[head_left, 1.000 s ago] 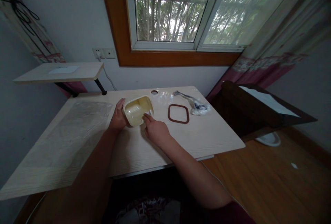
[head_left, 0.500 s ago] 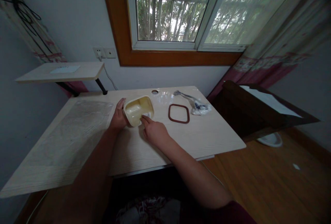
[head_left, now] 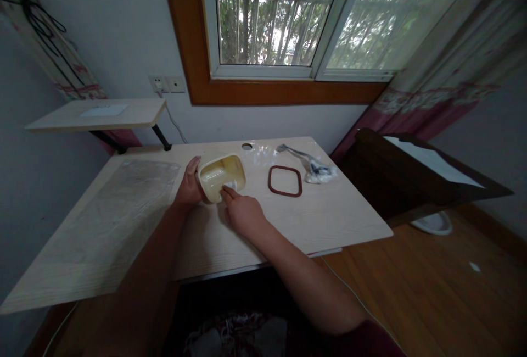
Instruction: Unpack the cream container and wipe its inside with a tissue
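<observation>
My left hand (head_left: 190,184) grips the left side of a cream-yellow plastic box (head_left: 214,173), shaped like a rounded rectangle. The box is tilted, so its glossy inside faces me. At its near right edge, my right hand (head_left: 242,208) has its fingers closed and pressed on the inner wall. A small white piece like tissue (head_left: 231,185) shows at those fingertips; its exact kind is unclear. To the right, a reddish-brown rounded frame (head_left: 285,181) lies flat on the table, apart from both hands.
A clear plastic bag with a dark item (head_left: 317,171) lies at the table's (head_left: 329,219) back right. On the left is a transparent sheet (head_left: 123,208). A raised shelf (head_left: 102,115) stands at the back left. A dark brown piece of furniture (head_left: 379,181) stands to the right.
My right hand has slid slightly left along the box's near edge, the white piece shifting with it. My left hand and the box are nearly unmoved.
</observation>
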Motion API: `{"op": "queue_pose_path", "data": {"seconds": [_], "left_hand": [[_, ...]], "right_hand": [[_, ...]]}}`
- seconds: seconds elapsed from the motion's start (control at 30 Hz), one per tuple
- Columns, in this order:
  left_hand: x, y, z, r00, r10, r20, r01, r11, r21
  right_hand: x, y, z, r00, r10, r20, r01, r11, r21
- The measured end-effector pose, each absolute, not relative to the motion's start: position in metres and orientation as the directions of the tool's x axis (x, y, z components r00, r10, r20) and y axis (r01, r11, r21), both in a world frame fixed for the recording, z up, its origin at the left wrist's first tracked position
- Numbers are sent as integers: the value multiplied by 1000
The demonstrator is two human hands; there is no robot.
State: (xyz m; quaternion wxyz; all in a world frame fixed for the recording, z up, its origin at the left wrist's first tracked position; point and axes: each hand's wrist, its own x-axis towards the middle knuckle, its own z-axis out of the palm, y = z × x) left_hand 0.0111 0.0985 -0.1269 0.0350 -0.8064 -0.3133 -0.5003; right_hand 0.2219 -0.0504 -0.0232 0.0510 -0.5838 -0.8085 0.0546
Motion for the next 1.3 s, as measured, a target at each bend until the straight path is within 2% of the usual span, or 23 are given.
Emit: {"op": "queue_pose_path", "data": {"seconds": [0.13, 0.33, 0.53, 0.77, 0.97, 1.2, 1.3], "left_hand": [[11, 100, -128, 307, 458, 834, 549, -801, 238], [13, 100, -129, 301, 446, 843, 544, -806, 232], [11, 103, -132, 289, 447, 846, 506, -822, 262], [12, 102, -131, 266, 472, 841, 485, -819, 307], [10, 99, -129, 265, 492, 829, 506, -803, 315], [12, 98, -127, 280, 519, 807, 539, -781, 315], [11, 98, -129, 278, 525, 804, 546, -775, 318]], "right_hand": [[222, -51, -24, -351, 935, 43, 919, 353, -174], [240, -43, -23, -243, 969, 48, 961, 248, -125], [214, -54, -26, -371, 927, 53, 903, 374, -213], [229, -47, -23, -292, 956, 8, 937, 288, -199], [209, -58, -22, -371, 928, 42, 899, 370, -234], [233, -49, -16, -223, 975, 8, 959, 221, -179], [226, -51, -19, -234, 972, 19, 955, 234, -184]]}}
